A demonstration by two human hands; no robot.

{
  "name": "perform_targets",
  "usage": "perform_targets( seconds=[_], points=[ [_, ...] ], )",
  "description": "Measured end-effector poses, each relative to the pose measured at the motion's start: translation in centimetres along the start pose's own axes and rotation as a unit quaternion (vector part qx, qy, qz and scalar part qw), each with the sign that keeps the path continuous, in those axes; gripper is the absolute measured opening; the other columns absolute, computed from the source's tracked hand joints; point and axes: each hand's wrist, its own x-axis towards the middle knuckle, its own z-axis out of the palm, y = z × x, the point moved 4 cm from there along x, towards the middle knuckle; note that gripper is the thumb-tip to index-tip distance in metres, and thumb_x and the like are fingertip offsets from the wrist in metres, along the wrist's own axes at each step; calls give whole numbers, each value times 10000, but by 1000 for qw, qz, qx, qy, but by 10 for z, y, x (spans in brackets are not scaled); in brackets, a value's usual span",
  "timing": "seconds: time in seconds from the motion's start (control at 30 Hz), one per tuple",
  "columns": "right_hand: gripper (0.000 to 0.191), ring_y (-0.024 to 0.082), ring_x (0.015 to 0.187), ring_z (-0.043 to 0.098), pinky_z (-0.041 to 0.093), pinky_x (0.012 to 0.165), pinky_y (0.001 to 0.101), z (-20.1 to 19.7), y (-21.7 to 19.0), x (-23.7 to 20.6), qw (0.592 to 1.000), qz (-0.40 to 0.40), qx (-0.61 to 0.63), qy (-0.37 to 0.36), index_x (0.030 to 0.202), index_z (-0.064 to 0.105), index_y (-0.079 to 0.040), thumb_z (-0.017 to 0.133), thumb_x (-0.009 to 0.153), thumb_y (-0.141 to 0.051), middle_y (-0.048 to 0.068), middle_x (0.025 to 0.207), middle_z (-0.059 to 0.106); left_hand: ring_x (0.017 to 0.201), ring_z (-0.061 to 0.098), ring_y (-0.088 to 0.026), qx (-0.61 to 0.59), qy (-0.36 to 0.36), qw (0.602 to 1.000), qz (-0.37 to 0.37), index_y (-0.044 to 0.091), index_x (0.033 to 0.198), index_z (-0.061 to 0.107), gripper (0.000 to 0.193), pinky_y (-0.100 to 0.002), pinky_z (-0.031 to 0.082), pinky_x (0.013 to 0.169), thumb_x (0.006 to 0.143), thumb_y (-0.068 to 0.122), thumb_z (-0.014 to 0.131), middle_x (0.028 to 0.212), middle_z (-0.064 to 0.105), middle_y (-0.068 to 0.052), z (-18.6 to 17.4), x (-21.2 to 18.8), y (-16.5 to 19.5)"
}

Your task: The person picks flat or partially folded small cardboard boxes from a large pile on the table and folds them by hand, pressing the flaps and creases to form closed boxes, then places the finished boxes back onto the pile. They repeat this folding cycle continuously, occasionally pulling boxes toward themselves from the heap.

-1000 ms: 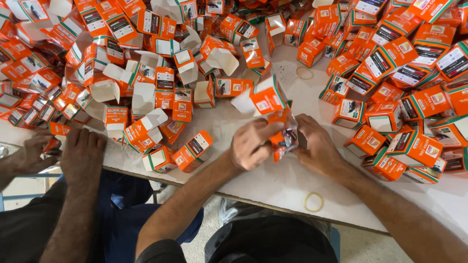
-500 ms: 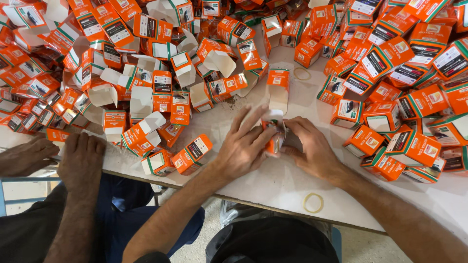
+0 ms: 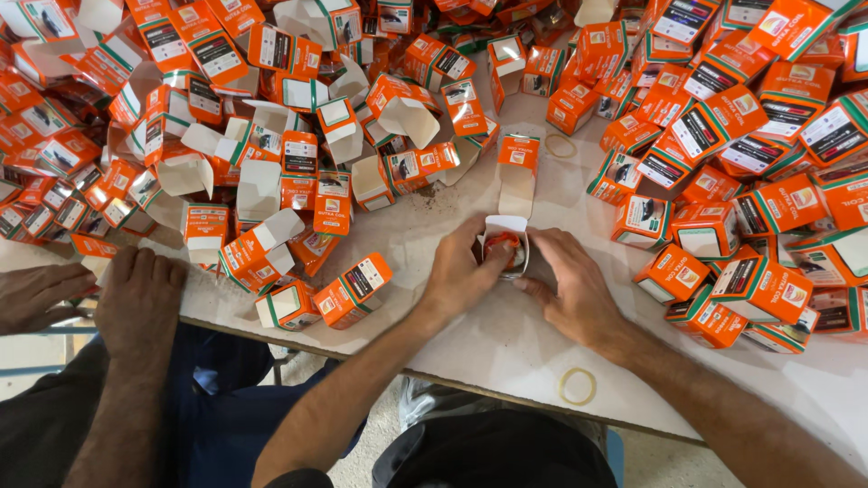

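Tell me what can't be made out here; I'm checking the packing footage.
Head view only:
- Contents of the open box: an orange item inside, mostly hidden by the left hand and right hand.
- Box piles: cut off by the frame edges.
- Co-worker's hands: arms run off the frame.
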Motion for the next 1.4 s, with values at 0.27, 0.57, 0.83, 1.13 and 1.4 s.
perform_targets(
  seconds=[0.27,0.57,0.83,1.13,1.4],
  points=[
    [558,367,1163,619,522,958,442,0,-25,2,996,-82,-45,13,1302,600,-16,795,780,-26,170,1257,649,687,710,-105,-62,-30,996,48,-5,1050,624,198,-293,567,621,876,86,597,790,697,-76,-5,3,-12],
    [523,393,1166,603,526,931,479,3,-33,5,979,-126,-160,-9,1233,629,-26,780,733,-10,185,1248,608,691,600,-109,-291,-198,930,-104,11,1049,701,150,-324,591,598,964,119,642,853,671,-47,-18,17,-41],
    [378,391,1150,644,562,891,458,2,-23,-5,994,-89,-56,-10,1151,609,-43,752,806,11,163,1302,619,850,710,-182,-39,-73,987,136,-5,1058,717,155,-324,570,720,909,-15,673,963,725,-104,-10,5,-15],
    [585,452,1158,645,556,882,483,10,-4,-19,1000,-23,3,-16,1263,347,-19,711,810,40,249,1337,616,1276,632,-405,131,-59,906,399,0,1194,646,417,-443,542,1074,815,61,807,1358,625,-210,-22,-39,20],
    [522,421,1112,680,569,867,475,17,0,-18,1000,-18,3,-14,1241,363,-34,736,876,-16,225,1326,640,1326,638,-365,110,-56,924,361,55,1135,669,296,-427,577,1075,866,30,789,1413,625,-179,-22,-35,9]
  ],
)
